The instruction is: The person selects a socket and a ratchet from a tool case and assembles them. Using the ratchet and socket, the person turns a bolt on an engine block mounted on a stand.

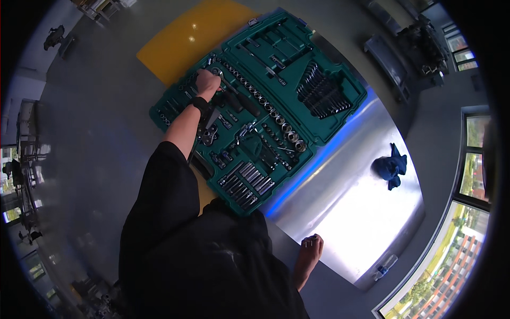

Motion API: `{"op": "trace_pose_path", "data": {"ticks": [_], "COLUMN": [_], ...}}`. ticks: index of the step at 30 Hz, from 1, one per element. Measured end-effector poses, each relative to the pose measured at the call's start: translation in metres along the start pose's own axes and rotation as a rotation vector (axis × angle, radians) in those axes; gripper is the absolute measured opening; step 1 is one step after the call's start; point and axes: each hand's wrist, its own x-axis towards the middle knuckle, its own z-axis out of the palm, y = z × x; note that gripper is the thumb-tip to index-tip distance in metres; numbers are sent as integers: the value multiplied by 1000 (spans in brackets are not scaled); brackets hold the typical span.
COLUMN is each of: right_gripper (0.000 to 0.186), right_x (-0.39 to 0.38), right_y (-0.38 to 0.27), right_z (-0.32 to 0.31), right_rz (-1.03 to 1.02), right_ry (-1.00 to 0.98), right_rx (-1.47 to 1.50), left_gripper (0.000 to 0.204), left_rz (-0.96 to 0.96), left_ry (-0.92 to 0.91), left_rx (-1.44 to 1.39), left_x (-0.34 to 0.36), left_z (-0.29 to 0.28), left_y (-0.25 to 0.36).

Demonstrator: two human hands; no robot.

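Observation:
A green tool case [332,135] lies spread wide before me, filled with sockets, wrenches and drivers. My left hand [208,82] reaches into its far left part, fingers bunched downward beside the round head of a ratchet [216,71]. What those fingers pinch, if anything, is hidden. A dark band circles that wrist. Low at the table's near edge, my right hand [312,247] is closed, with small shiny bits showing at its fingers; I cannot make out what they are. A row of chrome sockets [258,97] runs along the case's middle, beside a fan of combination wrenches [324,90].
The case rests on a shiny metal table [345,212]. A crumpled dark blue cloth [390,166] lies on the table's right side, and a clear plastic bottle [385,267] lies near its lower right edge. A yellow surface [175,45] shows beyond the case.

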Motion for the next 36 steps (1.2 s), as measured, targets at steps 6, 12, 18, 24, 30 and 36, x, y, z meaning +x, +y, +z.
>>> {"op": "trace_pose_path", "data": {"ticks": [6, 12, 18, 24, 30, 36], "right_gripper": [16, 16, 17, 15, 14, 16], "right_x": [5, 16, 14, 2, -14, -25], "right_y": [1, 1, 1, 2, 5, 7], "right_z": [44, 63, 58, 68, 63, 45], "right_rz": [40, 32, 10, 13, -41, -43], "right_ry": [-60, -68, -95, -60, -28, -49], "right_rx": [-82, -151, -217, -203, -235, -176], "left_gripper": [37, 40, 28, 17, 16, 14], "left_rz": [87, 425, 610, 647, 682, 888], "left_ry": [-205, -224, -293, -183, -52, 221], "left_rx": [140, 750, 708, 684, 795, 631], "left_x": [8, 34, 44, 44, 29, 31], "left_z": [-2, -25, -62, -55, -51, -75], "left_y": [-5, -23, -39, -49, -47, -58]}}
